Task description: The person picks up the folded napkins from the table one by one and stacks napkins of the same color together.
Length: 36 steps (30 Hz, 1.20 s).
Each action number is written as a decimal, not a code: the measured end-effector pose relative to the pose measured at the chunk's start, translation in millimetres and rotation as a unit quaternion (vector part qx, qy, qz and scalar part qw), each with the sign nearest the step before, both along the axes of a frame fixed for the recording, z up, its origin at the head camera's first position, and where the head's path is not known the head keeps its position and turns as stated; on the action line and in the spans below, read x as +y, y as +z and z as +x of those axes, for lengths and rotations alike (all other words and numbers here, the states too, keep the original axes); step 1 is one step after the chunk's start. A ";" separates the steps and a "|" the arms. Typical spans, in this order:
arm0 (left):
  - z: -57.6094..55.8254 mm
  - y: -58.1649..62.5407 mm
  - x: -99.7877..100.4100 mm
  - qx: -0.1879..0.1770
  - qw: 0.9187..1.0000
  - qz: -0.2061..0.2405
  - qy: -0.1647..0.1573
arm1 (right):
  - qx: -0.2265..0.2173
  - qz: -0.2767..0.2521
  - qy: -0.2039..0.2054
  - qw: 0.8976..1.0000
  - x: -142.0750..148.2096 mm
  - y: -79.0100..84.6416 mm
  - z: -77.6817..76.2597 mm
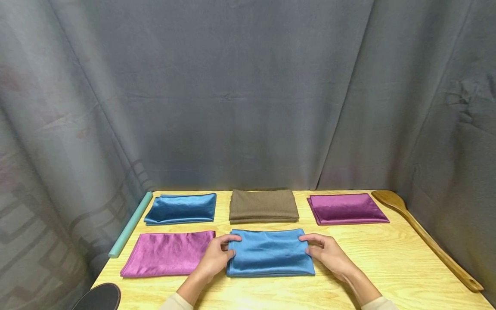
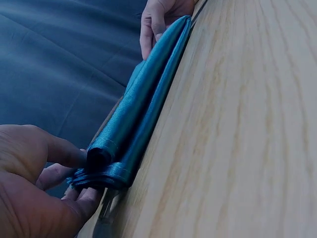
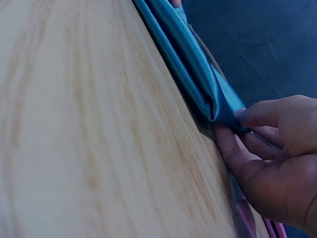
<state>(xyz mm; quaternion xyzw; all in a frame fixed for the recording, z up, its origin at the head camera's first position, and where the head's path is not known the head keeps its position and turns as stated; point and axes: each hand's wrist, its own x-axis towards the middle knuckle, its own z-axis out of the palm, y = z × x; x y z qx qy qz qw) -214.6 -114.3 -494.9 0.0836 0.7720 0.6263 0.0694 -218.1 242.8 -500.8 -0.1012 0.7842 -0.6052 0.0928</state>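
A folded blue satin cloth [image 1: 271,254] lies on the table in front of me, with several layers showing along its near side. At its left end my left hand [image 1: 217,255] pinches the edge; in the left wrist view the fingers [image 2: 86,201] reach to the stacked layers. My right hand [image 1: 329,254] grips the opposite end, and in the right wrist view its thumb and fingers [image 3: 235,148] close on the corner. A folded pink-purple satin cloth [image 1: 166,254] lies just left of the blue one, beside my left hand.
Along the back lie a folded dark blue cloth [image 1: 182,209], a folded brown cloth [image 1: 263,206] and a folded purple cloth [image 1: 348,208]. A teal roll [image 1: 131,226] borders the table's left edge, a long wooden spoon [image 1: 426,237] the right. A dark rounded object [image 1: 98,297] shows front left.
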 end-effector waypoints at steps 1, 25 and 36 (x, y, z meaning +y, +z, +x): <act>-0.3 0.5 -0.2 -0.003 1.000 0.002 0.003 | 0.000 -0.001 -0.001 1.000 0.2 -0.1 -0.1; -17.7 46.4 -10.5 -0.008 0.997 0.056 0.061 | 0.001 -0.032 -0.028 0.999 -5.1 42.8 -12.0; -36.1 73.1 -38.8 0.006 0.993 0.064 0.096 | 0.022 -0.085 0.006 0.996 -34.2 63.2 -38.2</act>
